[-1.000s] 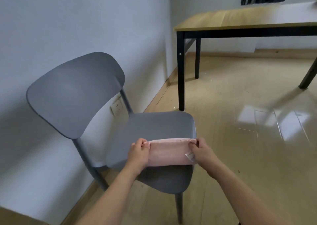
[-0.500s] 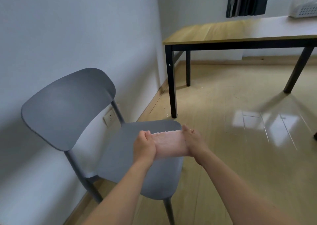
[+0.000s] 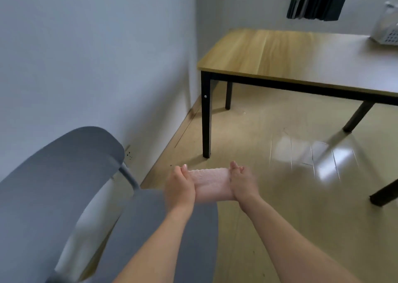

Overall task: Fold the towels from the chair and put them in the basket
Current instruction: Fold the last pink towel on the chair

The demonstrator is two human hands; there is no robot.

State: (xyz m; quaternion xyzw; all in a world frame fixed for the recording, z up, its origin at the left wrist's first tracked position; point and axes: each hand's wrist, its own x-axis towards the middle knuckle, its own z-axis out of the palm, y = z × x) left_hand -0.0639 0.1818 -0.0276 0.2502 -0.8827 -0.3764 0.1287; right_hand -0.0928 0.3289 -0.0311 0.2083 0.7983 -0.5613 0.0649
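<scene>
Here the folded pink towel (image 3: 210,181) spans between both hands, left hand (image 3: 179,188) and right hand (image 3: 243,183) fingers gripping its ends.

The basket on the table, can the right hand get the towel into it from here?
Probably not yet. The basket sits at the table's far right end, well away from the right hand, which grips the pink towel with the left hand. The floor between looks free to walk.

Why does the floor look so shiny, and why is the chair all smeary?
Head view: bright window light glares off the glossy floor; the grey chair and white basket are motion-blurred; the left hand and right hand holding the pink towel look slightly soft.
</scene>
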